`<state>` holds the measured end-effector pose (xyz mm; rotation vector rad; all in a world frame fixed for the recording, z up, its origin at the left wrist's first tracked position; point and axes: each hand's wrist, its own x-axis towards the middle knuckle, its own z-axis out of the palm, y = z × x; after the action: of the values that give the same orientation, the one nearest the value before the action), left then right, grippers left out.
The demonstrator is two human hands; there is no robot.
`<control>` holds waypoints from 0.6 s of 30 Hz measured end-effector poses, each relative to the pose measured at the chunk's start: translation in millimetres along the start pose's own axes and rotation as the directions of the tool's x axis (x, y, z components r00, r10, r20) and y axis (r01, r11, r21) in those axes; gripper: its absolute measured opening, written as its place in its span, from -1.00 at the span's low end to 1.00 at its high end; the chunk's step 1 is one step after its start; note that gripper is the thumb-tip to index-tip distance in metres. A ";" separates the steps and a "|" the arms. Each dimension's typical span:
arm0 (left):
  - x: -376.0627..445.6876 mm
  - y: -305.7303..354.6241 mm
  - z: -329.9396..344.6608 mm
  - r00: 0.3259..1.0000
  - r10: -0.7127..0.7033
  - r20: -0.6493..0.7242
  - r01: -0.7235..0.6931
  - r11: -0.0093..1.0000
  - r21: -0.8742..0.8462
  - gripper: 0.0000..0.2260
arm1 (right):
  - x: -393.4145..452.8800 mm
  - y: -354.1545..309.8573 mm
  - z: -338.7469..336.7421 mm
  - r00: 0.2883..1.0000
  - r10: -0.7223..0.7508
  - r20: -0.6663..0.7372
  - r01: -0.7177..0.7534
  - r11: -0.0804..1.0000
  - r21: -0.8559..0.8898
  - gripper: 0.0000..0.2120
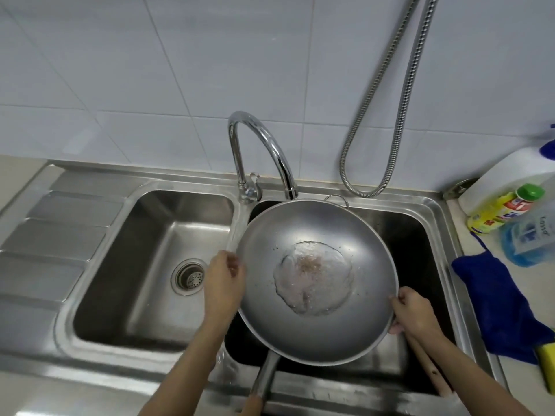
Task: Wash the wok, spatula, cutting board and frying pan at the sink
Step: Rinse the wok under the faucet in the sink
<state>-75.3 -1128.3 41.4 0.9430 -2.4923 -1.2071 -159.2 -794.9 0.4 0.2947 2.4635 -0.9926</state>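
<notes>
Sink point(144, 349) right basin: hands point(223, 283) grip wok point(315, 280) rim.

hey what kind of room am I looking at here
Most likely a home kitchen, at the sink: a stainless double sink under a chrome tap, a wok held over the right basin, and dish soap on the counter.

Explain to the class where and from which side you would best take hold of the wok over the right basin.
Probably the long handle, taken from the near side: it points toward the person, while the wok is wide, round and holds water. The left hand and right hand now steady opposite rims.
</notes>
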 end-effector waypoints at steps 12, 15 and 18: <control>-150.3 -34.4 17.3 0.967 -0.034 0.252 -0.100 0.860 0.500 -0.72 | 9.3 15.2 -0.2 0.997 -0.029 0.066 0.024 0.997 0.077 -0.84; -166.8 -29.1 8.8 0.956 -0.105 0.275 -0.107 0.746 0.658 -0.67 | 16.6 22.0 -0.6 0.995 -0.028 0.095 0.019 0.996 0.092 -0.84; -184.7 -25.9 3.8 0.939 -0.155 0.307 -0.162 0.589 0.791 -0.63 | 23.5 26.4 1.2 0.991 -0.026 0.131 0.012 0.994 0.106 -0.84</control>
<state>77.1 -1021.2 34.1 0.9239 -3.4160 -0.1109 -169.7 -776.2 -27.7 0.2325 2.3037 -1.1155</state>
